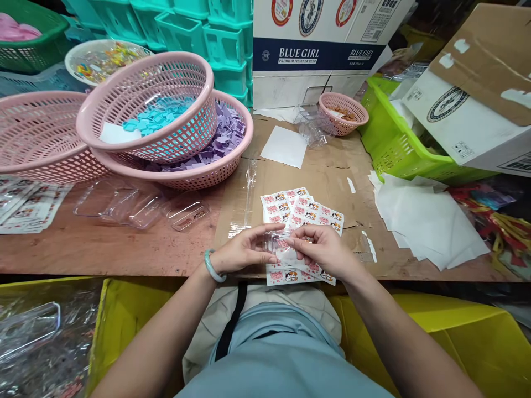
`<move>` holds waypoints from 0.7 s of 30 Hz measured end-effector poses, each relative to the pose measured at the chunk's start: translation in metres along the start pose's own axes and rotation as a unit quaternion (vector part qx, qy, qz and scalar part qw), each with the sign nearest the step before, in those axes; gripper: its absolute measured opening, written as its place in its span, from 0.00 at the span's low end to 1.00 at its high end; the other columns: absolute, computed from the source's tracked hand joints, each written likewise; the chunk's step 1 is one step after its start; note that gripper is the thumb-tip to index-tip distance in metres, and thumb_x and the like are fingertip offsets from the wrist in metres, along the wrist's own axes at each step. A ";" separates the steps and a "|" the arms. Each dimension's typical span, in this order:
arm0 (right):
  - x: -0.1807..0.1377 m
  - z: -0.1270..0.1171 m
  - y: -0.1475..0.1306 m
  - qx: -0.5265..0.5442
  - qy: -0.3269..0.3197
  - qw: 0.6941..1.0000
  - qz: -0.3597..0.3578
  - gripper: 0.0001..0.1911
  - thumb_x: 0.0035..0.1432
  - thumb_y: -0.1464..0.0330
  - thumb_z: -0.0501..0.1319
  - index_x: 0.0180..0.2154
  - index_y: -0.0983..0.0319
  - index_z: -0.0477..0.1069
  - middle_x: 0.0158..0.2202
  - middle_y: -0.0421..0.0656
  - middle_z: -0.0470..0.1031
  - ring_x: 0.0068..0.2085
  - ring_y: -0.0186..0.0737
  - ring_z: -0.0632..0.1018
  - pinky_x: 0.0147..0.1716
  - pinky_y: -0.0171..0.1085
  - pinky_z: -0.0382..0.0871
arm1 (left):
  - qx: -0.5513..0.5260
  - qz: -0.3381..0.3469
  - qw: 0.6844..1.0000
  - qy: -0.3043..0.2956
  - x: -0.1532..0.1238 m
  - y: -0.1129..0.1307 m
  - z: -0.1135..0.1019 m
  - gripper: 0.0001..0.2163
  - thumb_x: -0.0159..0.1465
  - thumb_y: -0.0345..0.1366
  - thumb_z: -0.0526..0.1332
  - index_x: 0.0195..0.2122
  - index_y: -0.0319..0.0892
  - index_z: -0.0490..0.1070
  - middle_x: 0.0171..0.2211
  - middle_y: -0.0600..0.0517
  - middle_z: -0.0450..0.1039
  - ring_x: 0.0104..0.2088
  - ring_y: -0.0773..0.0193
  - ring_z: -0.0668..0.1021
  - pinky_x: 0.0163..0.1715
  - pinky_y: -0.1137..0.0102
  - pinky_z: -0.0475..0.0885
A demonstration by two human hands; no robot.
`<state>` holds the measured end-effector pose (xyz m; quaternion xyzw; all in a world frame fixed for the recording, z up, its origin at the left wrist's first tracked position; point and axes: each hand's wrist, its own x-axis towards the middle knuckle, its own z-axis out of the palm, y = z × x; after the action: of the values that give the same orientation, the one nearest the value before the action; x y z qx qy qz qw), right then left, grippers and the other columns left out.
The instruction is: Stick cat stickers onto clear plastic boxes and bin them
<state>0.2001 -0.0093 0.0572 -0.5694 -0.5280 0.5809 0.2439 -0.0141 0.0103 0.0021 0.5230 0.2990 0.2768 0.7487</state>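
Note:
Over the front edge of the workbench, my left hand (248, 247) holds a small clear plastic box (277, 249) between thumb and fingers. A jade-green bangle circles that wrist. My right hand (317, 247) is pinched closed at the right side of the box, its thumb and forefinger against it. What those fingertips grip is too small to make out. Red print shows at the box front; whether it is on the box or seen through it, I cannot tell. Below both hands lie overlapping sticker sheets (317, 211) printed with red lettering and cartoon cats.
Left stand pink baskets (186, 138) with blue and purple pieces; clear plastic cases (124, 204) lie before them. Cardboard (323, 177) covers the bench middle, bearing a white sheet (285, 146). Right are white papers (427, 221), a lime-green crate (398, 132) and a carton (468, 121).

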 end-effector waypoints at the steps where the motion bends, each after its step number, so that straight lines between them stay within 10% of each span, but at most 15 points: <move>1: 0.000 0.000 0.000 -0.007 0.005 1.000 -0.001 0.17 0.53 0.54 0.65 0.29 0.63 0.73 0.18 0.36 0.69 0.17 0.28 0.65 0.16 0.28 0.56 | -0.004 -0.003 1.000 0.002 0.000 0.001 0.001 0.32 0.50 0.33 0.72 0.58 0.48 0.68 0.62 0.45 0.63 0.58 0.50 0.69 0.54 0.62 0.69; 14: -0.007 0.010 0.012 -0.270 0.236 0.923 -0.138 0.07 0.59 0.63 0.60 0.38 0.58 0.69 0.20 0.34 0.66 0.22 0.33 0.66 0.27 0.33 0.57 | -0.057 -0.054 0.982 0.173 -0.001 -0.002 0.029 0.26 0.52 0.44 0.70 0.51 0.41 0.72 0.46 0.46 0.76 0.44 0.57 0.77 0.36 0.67 0.77; 21: -0.008 -0.002 0.047 -0.099 0.335 0.932 -0.094 0.25 0.55 0.54 0.62 0.51 0.59 0.61 0.31 0.38 0.69 0.29 0.36 0.69 0.30 0.34 0.65 | -0.050 -0.059 0.982 0.173 -0.004 -0.001 0.027 0.26 0.54 0.43 0.69 0.53 0.41 0.71 0.54 0.45 0.71 0.49 0.55 0.75 0.42 0.64 0.78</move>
<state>0.2184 -0.0311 0.0187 -0.7000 -0.5216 0.2751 0.4028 0.0027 -0.0097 0.0091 0.4104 0.4400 0.3333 0.7259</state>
